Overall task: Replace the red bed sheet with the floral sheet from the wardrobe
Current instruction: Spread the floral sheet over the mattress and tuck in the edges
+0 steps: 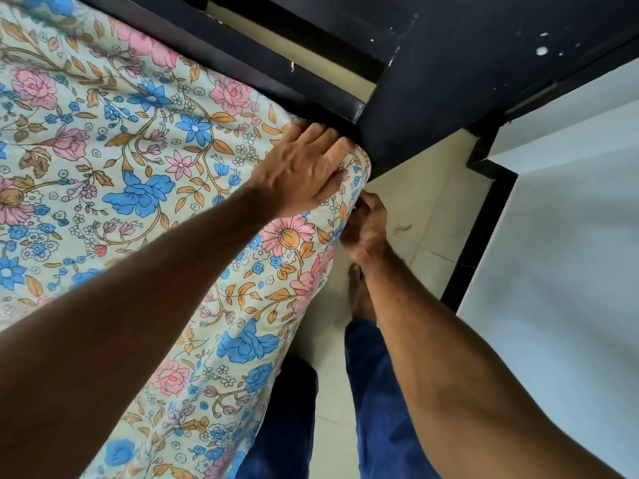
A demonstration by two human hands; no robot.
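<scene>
Floral sheet being fitted at the bed corner.

The floral sheet (131, 174) covers the bed up to the dark bed frame (311, 77). The left hand (301, 167) lies flat and spread on the corner; the right hand (366, 229) has its grip closed on the sheet's hanging edge.

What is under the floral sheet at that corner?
The floral sheet covers everything beneath it. The left hand presses on top; the right hand reaches the side edge, fingertips hidden. No red sheet shows.
</scene>
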